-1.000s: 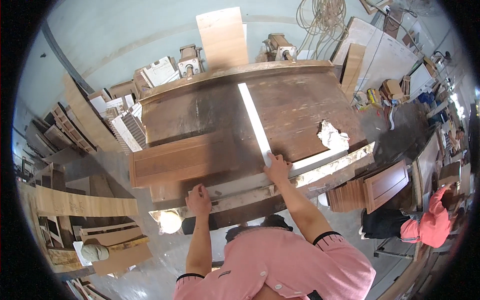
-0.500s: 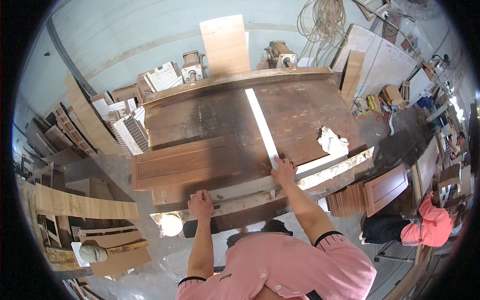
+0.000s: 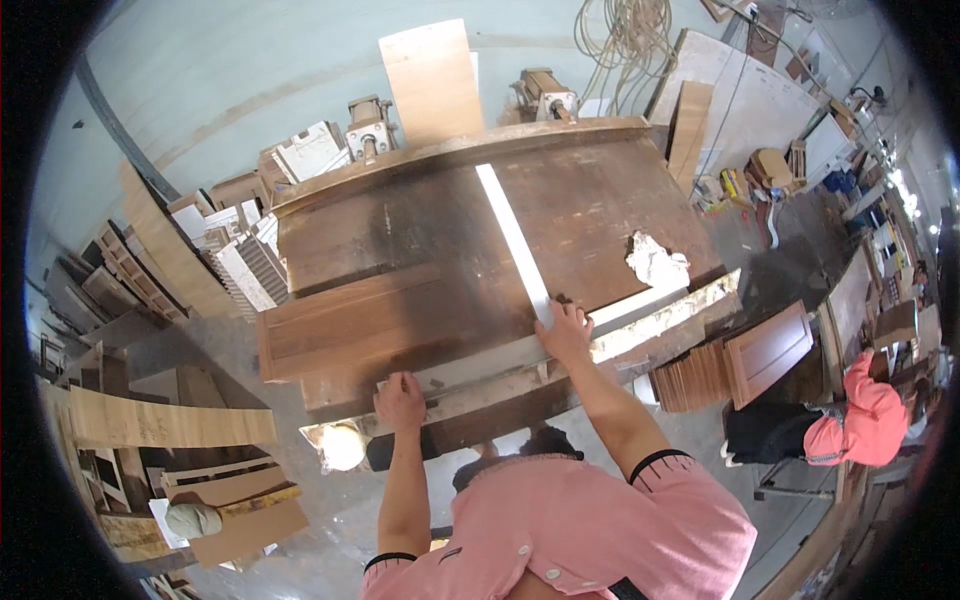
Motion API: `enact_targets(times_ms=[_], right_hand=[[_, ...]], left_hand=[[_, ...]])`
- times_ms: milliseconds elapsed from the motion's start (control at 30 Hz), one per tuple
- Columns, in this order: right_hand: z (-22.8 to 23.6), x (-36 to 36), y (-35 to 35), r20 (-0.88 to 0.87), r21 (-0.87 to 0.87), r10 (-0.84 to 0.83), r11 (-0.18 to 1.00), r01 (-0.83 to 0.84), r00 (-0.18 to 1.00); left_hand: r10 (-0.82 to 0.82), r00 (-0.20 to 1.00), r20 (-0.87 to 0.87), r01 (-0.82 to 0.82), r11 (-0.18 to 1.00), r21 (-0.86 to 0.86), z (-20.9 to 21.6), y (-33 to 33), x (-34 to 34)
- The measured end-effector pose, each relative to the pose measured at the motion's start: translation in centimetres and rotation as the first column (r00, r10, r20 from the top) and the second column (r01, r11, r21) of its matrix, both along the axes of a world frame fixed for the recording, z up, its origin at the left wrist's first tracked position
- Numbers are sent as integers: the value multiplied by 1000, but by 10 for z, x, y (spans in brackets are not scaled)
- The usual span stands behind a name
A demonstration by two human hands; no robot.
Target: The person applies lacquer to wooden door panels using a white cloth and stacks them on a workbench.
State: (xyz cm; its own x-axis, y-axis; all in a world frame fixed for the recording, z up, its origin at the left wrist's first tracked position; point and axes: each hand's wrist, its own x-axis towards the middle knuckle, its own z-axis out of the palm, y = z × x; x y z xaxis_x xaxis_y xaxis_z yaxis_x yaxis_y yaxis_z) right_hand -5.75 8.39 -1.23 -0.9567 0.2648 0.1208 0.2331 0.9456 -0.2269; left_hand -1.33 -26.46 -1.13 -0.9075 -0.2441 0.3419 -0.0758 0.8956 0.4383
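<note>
A long white strip (image 3: pixel 512 235) runs from the far side of the worn brown bench (image 3: pixel 420 230) toward me. At its near end my right hand (image 3: pixel 567 333) is closed on it, partly hiding where it meets a second, grey-white strip (image 3: pixel 470 370) lying along the front edge. My left hand (image 3: pixel 400 402) has its fingers curled at the left end of that front strip; the fingertips are partly hidden. A brown wooden panel (image 3: pixel 345 318) lies on the bench beyond my left hand. To the right of my right hand sits a crumpled white cloth or paper (image 3: pixel 655 262).
Two metal cylinders (image 3: pixel 370 130) stand behind the bench's back rail (image 3: pixel 470 148). Brown panels (image 3: pixel 770 355) are stacked at the right, near a person in a coral top (image 3: pixel 870 420). Boards and a cap (image 3: pixel 192 520) lie at the left. A rough ledge (image 3: pixel 670 315) borders the front.
The view has shifted slightly, so the bench sits a little higher and farther left. Both hands keep their places at the strips, with only slight finger movement.
</note>
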Motion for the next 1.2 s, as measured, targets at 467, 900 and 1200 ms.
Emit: enact_targets(times_ms=[467,900,1200], right_hand=[[15,223,122,-427,-257,-544,839,480,722],[54,295,429,51,-473,-992,77,878,114],[41,374,470,97,-892,-959,34,450,267]], left_hand=[[18,997,76,-13,997,-72,-29,0,1],[319,946,48,-316,887,337,-66,28,23],[189,979,-83,-135,889,438,-37,148,35]])
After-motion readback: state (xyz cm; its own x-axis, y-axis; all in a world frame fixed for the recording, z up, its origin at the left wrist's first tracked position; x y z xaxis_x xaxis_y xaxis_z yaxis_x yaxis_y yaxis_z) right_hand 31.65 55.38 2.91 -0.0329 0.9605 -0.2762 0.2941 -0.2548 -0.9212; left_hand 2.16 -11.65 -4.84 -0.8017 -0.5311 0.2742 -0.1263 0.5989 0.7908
